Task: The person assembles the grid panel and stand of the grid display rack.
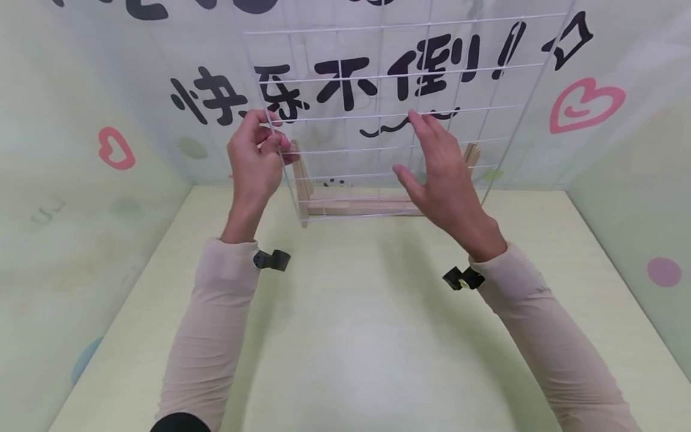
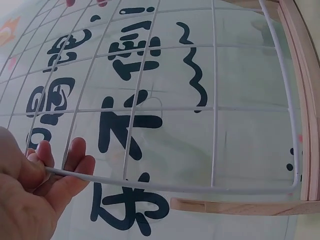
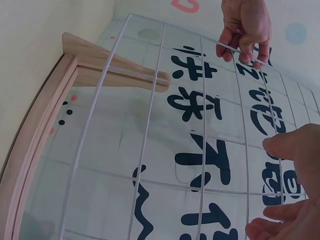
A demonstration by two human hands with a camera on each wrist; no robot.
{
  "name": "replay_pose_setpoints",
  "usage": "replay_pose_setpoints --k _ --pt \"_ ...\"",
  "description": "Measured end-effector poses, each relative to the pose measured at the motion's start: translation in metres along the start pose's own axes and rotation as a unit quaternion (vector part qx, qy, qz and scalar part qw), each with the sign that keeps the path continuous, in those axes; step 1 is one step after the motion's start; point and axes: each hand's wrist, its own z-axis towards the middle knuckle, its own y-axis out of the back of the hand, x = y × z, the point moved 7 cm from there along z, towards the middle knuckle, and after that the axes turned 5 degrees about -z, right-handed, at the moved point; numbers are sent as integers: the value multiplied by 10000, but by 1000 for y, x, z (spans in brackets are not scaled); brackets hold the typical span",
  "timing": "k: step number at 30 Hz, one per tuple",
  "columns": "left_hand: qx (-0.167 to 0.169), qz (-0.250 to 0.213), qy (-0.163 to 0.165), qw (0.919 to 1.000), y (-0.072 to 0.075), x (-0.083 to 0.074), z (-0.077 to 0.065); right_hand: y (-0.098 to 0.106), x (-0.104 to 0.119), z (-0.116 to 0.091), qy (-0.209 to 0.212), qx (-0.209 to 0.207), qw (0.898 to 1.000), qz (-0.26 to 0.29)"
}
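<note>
A white wire grid panel (image 2: 214, 75) stands at the far side of the table, in front of a light wooden stand (image 1: 356, 207) with a base bar and two upright end pieces. My left hand (image 1: 255, 161) pinches the panel's left edge wire between thumb and fingers, about halfway up. Near the middle of the panel, toward its right side, my right hand (image 1: 445, 171) is raised, fingers extended and thumb spread apart. Its fingertips overlap a crosswire in the head view; the right wrist view shows the thumb and fingers beside the mesh, gripping nothing.
Behind the panel hangs a pale sheet with black lettering (image 1: 345, 81) and a pink heart (image 1: 587, 105). Similar printed sheets enclose both sides. The pale yellow table (image 1: 356, 336) spreads below the forearms. A dark round object (image 1: 180, 423) shows at the bottom edge.
</note>
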Motion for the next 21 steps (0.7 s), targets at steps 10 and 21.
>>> replay_pose_setpoints --k 10,21 --pt "64 46 84 9999 -6 -2 2 4 6 9 224 -249 9990 -285" --pt "72 -142 -112 9998 -9 -10 1 3 7 19 -418 -113 9984 -353"
